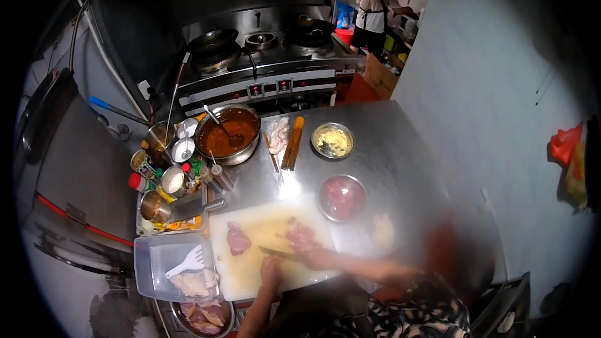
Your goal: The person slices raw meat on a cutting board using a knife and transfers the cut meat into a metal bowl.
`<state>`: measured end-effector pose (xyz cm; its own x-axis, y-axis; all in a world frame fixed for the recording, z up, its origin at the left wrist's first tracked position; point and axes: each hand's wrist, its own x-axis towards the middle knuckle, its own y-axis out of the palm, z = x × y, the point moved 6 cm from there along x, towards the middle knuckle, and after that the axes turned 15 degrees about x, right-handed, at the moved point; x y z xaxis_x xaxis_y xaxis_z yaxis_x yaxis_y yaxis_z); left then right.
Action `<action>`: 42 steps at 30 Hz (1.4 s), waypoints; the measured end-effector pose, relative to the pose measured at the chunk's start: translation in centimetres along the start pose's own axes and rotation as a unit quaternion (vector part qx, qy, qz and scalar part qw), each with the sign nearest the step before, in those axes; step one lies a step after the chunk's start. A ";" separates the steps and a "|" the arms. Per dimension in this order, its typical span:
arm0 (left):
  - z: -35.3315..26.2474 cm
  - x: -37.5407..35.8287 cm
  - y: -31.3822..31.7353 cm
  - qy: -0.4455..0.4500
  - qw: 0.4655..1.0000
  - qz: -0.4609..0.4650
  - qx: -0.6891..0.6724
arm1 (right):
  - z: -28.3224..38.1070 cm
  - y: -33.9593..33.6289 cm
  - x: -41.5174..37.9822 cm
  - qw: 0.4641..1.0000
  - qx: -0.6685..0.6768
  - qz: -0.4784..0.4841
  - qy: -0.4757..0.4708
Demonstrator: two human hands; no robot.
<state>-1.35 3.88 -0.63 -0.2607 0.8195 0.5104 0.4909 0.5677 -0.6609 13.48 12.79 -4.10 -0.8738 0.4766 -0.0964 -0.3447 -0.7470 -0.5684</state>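
Observation:
My right hand (318, 258) is wrapped round the handle of a knife (275, 251), whose blade points left over the white cutting board (235, 278). Close below the blade, my left hand (271, 271) has its fingers bunched together; anything in them is hidden. Just beyond the right hand lies a pile of raw meat pieces (300, 235). Another piece of raw meat (238, 238) rests on the board's left side. Behind the board's right corner stands a metal bowl (360, 206) with raw meat in it.
Left of the board are a clear plastic tub (145, 269) with a white slotted spatula (188, 261) and a bowl of raw meat (203, 319). Seasoning containers crowd a tray beside a large sauce bowl (203, 144). Chopped garlic-like bits fill another bowl (332, 141). A person (374, 9) stands beyond the stove.

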 end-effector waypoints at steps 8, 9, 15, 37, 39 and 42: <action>-2.4 1.8 -0.9 0.030 0.996 0.069 0.051 | -2.9 1.3 0.2 0.989 -0.122 -0.055 -0.058; -1.4 1.2 -0.2 0.034 0.995 0.075 0.051 | -3.4 1.9 0.3 0.988 -0.132 -0.054 -0.054; -1.6 1.0 -0.4 0.014 0.996 0.089 0.025 | 5.3 -5.2 -2.9 0.992 0.016 -0.097 0.079; -1.1 1.2 -0.4 0.018 0.996 0.080 0.028 | 5.7 -1.0 3.3 0.999 -0.009 0.021 0.029; -0.7 1.0 0.0 0.026 0.997 0.065 0.037 | 3.4 -0.6 2.4 0.999 0.012 -0.034 0.033; -0.7 0.9 -0.4 0.005 1.000 0.013 0.017 | 1.0 -1.3 -0.1 0.994 0.049 -0.039 0.095</action>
<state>-1.15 4.34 0.48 -0.2387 0.8335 0.4982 0.4687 0.5482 -0.6926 13.67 13.22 -2.54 -0.7658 0.6069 -0.2125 -0.4490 -0.7413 -0.4989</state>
